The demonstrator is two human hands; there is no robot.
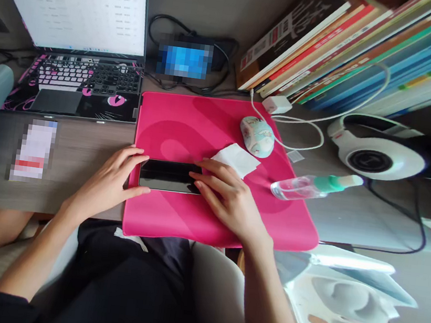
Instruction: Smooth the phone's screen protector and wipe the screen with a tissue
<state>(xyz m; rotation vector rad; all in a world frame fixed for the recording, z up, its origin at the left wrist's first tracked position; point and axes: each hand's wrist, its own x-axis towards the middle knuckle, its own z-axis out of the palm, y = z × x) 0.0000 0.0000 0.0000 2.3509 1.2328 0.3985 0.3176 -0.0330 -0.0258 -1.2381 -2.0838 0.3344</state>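
A black phone (168,175) lies screen-up on a pink mouse mat (204,128) near the desk's front edge. My left hand (111,182) holds the phone's left end between thumb and fingers. My right hand (226,197) grips the phone's right end, with fingers laid across its top edge. A white wipe (237,159) lies on the mat just behind my right hand. A clear spray bottle (311,186) with a green cap lies on its side at the mat's right edge.
A patterned mouse (257,136) sits on the mat. An open laptop (81,32) stands at the back left. Leaning books (353,47), white headphones (383,157), a charger (277,104) and cables crowd the right side. A blurred card (34,151) lies to the left.
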